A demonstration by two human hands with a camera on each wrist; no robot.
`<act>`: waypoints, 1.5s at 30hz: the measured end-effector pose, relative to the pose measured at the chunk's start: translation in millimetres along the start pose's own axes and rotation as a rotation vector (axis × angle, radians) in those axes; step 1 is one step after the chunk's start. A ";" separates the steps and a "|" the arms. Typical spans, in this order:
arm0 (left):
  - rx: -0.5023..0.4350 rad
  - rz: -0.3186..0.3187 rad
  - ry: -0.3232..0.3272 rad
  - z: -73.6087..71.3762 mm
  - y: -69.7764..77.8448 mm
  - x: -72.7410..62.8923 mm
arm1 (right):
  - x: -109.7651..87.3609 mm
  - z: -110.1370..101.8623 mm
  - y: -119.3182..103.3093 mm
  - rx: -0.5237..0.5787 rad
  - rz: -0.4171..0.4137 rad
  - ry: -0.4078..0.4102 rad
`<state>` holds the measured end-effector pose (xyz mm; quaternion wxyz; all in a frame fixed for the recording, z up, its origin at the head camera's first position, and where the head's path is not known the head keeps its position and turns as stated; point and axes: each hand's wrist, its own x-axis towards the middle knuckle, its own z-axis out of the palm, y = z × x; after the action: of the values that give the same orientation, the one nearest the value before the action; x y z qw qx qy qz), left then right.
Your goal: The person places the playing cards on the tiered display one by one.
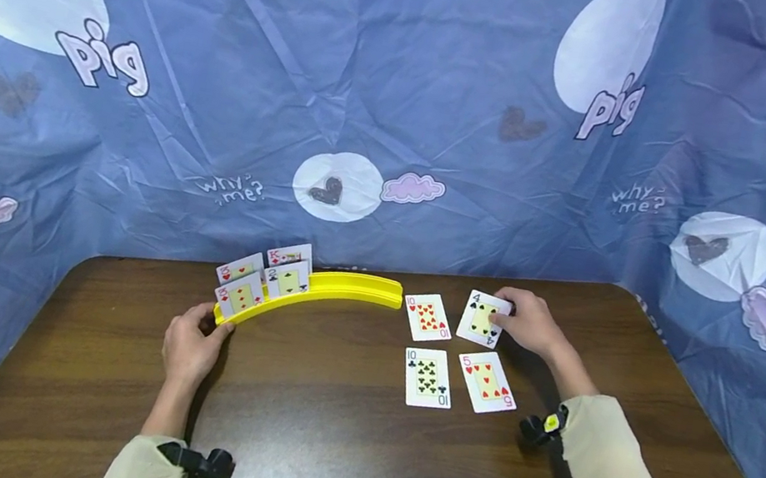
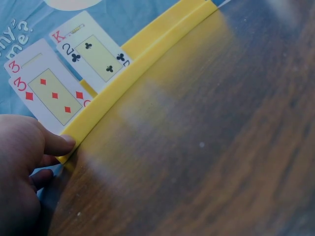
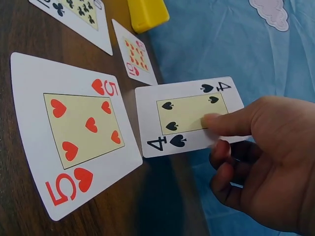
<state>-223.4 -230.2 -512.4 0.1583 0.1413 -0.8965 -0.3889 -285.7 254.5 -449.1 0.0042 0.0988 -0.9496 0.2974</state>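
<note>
My left hand [image 1: 192, 342] grips the left end of a curved yellow card holder [image 1: 355, 287], its thumb [image 2: 63, 143] on the front face. Upright in that end, in two rows, stand the three of diamonds [image 2: 54, 96] and the two of clubs [image 2: 93, 54], with a red three [image 1: 241, 267] and a red king [image 1: 291, 255] partly hidden behind them. My right hand [image 1: 529, 321] pinches the four of spades [image 3: 184, 118] by one side, thumb on its face. In the right wrist view this card is raised off the table at its held side.
Left of the four lies the ten of hearts [image 1: 427, 317], face up near the holder's right end. In front lie the ten of clubs [image 1: 428, 378] and the five of hearts [image 1: 487, 383]. A blue printed cloth [image 1: 405, 107] hangs behind the brown wooden table [image 1: 317, 448].
</note>
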 end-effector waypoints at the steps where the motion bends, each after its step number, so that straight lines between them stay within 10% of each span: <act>1: 0.001 0.000 0.001 -0.2 -0.4 0.1 | -0.3 -0.3 0.3 0.013 0.003 0.001; 33: 0.004 0.010 0.011 -1.2 -2.8 1.4 | 14.1 2.1 -32.1 0.477 -0.011 0.020; 45: 0.013 0.013 0.009 -1.3 -1.4 1.7 | 30.7 15.5 -60.2 0.469 -0.051 0.032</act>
<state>-224.3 -232.5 -512.3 0.1638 0.1380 -0.8992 -0.3816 -303.5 191.7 -425.8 0.0039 0.1161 -0.8517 0.5110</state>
